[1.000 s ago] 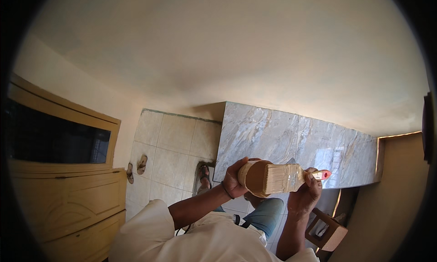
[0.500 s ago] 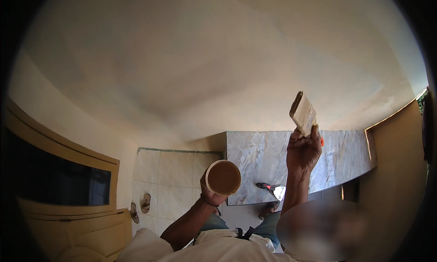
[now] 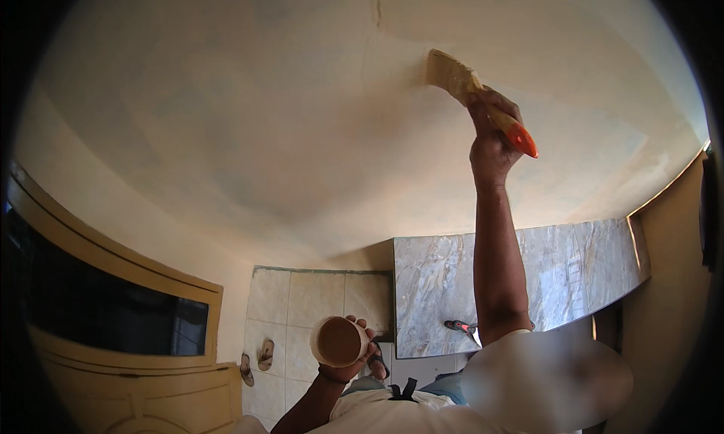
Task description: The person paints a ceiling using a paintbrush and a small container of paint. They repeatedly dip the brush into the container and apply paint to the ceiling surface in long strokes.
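High up against the beige wall [image 3: 249,110], my right hand [image 3: 494,132] grips a wide paintbrush [image 3: 451,73] by its wooden handle, which ends in an orange tip. The bristles are coated in pale paint, and their tips press on the wall. Low at my front, my left hand [image 3: 353,362] is wrapped round a round cup [image 3: 338,342] with brownish paint inside. Part of that hand is hidden behind the cup.
A grey marbled counter [image 3: 434,283] juts from the wall, with a red-and-black handled tool [image 3: 461,327] on it. At left stand a wooden door [image 3: 143,396] and sandals [image 3: 265,354] on the tiled floor [image 3: 317,294].
My right hand has reached up and leftward, bringing the paintbrush onto the wall. My left hand has lowered with the cup, slightly to the left. The view has shifted a little.
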`<state>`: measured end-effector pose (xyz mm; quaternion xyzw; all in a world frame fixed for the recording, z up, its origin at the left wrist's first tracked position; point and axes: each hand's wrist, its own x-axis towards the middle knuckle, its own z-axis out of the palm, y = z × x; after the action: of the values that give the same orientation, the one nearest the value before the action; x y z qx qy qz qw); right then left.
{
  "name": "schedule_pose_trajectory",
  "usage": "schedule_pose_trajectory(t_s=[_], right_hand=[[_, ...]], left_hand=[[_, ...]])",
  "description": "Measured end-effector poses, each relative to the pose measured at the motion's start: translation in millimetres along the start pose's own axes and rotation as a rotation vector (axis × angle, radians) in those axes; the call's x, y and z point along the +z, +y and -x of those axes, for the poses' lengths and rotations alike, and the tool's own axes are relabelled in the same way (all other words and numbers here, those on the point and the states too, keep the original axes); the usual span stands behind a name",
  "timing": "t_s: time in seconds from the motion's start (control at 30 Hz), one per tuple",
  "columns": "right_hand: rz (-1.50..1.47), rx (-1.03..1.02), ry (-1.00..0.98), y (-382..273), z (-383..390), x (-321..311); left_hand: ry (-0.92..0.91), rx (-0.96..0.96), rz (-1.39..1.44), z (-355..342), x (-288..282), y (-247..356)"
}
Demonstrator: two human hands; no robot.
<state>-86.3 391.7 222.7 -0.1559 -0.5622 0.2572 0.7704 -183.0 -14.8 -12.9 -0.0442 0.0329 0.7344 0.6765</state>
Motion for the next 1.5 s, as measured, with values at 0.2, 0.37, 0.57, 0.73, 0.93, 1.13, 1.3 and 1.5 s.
schedule_pose_trajectory(t_s=[0.2, 0.37, 0.57, 0.73, 0.93, 1.13, 1.3, 1.5], right_hand=[[0.303, -0.339, 0.207, 4, -13, -30], [0.680, -0.602, -0.086, -3, 25, 29], [0.288, -0.524, -0.140, -21, 39, 54], [0.047, -0.168, 0.159, 8, -24, -21], [-0.107, -0.183, 0.066, -18, -10, 15], [-0.100, -0.077, 0.107, 4, -25, 11], [0.328, -0.378, 0.313, 5, -51, -54], [0.669, -0.733, -0.230, -21, 14, 54]], left_hand=[[0.030, 0.035, 0.025, 8, -6, 9], [0.057, 0.039, 0.002, -2, -4, 17], [0.020, 0.082, 0.054, -10, 0, 22], [0.050, 0.021, 0.042, -12, -9, 25], [0.079, 0.022, 0.046, -17, -7, 17], [0.083, 0.028, 0.000, -21, 2, 20], [0.074, 0.038, 0.016, -15, -8, 27], [0.011, 0.090, 0.025, -17, 2, 28]])
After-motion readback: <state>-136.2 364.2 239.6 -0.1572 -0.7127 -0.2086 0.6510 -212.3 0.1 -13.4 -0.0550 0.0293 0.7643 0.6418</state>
